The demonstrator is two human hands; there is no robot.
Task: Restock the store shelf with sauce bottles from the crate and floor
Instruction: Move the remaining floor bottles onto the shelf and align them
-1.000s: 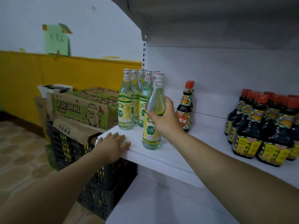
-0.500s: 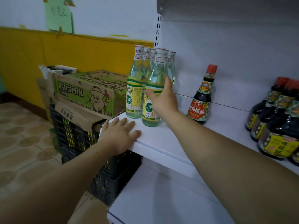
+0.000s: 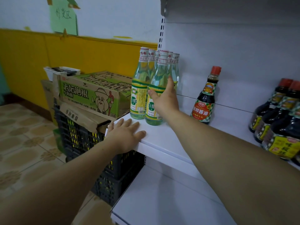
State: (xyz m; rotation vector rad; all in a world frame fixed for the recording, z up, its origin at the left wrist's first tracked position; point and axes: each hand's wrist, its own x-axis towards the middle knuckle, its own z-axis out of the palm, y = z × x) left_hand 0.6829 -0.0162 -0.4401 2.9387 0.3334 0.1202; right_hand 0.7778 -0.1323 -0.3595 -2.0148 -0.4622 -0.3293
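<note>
A clear vinegar bottle (image 3: 159,73) with a yellow-green label stands upright near the front left corner of the white shelf (image 3: 170,143). My right hand (image 3: 164,99) cups its lower body, thumb across the label and fingers up its right side. To its left stands a matching bottle (image 3: 138,95), with more of the same kind (image 3: 174,69) in rows behind. My left hand (image 3: 125,137) lies flat, fingers spread, on the shelf's front corner and holds nothing.
A lone dark soy sauce bottle (image 3: 205,101) stands right of my hand; several dark bottles (image 3: 279,114) crowd the far right. Left of the shelf, cardboard boxes (image 3: 84,91) sit on a black crate (image 3: 78,137). A lower shelf (image 3: 162,200) lies below.
My right hand carried the clear bottle back and left, setting it beside the front bottle of the row. My left hand stayed on the shelf corner.
</note>
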